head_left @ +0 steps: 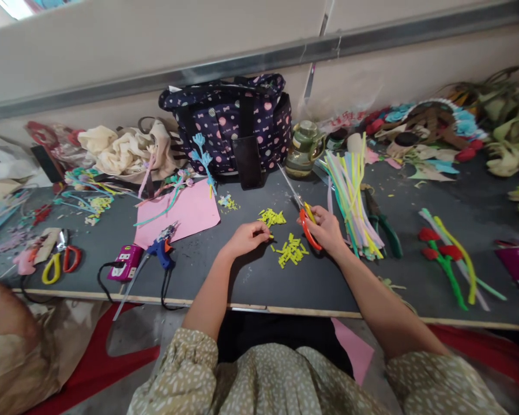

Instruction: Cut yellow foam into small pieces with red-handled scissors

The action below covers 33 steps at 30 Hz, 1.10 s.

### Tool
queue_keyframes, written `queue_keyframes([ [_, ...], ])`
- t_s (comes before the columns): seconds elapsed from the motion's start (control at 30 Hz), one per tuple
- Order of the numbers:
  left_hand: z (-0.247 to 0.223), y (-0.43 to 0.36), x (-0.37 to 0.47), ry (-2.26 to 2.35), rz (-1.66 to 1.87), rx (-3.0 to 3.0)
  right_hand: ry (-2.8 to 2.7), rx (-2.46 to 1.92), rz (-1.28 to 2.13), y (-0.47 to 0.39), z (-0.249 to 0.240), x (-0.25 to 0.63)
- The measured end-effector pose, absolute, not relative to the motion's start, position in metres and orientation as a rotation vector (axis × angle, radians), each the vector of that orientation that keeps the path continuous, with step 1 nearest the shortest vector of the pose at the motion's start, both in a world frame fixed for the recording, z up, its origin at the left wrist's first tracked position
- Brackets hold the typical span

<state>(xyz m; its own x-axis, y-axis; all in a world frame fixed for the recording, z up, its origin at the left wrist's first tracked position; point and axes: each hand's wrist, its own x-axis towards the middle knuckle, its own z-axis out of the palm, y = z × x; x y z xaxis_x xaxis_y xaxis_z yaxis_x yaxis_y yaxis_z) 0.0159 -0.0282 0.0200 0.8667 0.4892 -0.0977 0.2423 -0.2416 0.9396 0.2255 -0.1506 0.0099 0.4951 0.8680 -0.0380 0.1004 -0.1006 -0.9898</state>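
My right hand [327, 230] is closed on a pair of scissors [308, 226] with red and yellow handles, the blades pointing up and away to the left. My left hand [249, 237] is pinched over the table, with a small yellow-green piece at its fingertips. Just beyond those fingertips lies a heap of cut yellow-green pieces [271, 217]. A second heap of such pieces [292, 252] lies nearer me, between the two hands. Right of my right hand, a bundle of pastel pipe cleaners [354, 207] leans over the dark tabletop [251, 282].
A dotted navy bag [216, 121] stands at the back, a phone [248, 162] against it. A jug [303, 148] is beside it. Left lie pink paper [194, 213], a blue glue gun [161, 248] and other scissors [63, 256]. Green pliers [383, 225] lie right. A co-worker's arm [8, 311] shows left.
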Motion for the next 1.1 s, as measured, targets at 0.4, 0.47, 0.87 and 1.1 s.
queue_keyframes([
  [0.4, 0.02, -0.023, 0.016, 0.626, 0.404, 1.811, -0.877, -1.575, 0.798, -0.151, 0.01, 0.225],
  [0.47, 0.019, -0.027, 0.018, 0.585, 0.357, 1.846, -0.88, -1.57, 0.802, -0.151, 0.01, 0.225],
  [0.87, 0.017, -0.025, 0.018, 0.648, 0.415, 1.886, -0.887, -1.566, 0.799, -0.151, 0.009, 0.225],
  [1.1, 0.023, -0.037, 0.021, 0.346, 0.132, 1.674, -0.892, -1.572, 0.784, -0.151, 0.007, 0.227],
])
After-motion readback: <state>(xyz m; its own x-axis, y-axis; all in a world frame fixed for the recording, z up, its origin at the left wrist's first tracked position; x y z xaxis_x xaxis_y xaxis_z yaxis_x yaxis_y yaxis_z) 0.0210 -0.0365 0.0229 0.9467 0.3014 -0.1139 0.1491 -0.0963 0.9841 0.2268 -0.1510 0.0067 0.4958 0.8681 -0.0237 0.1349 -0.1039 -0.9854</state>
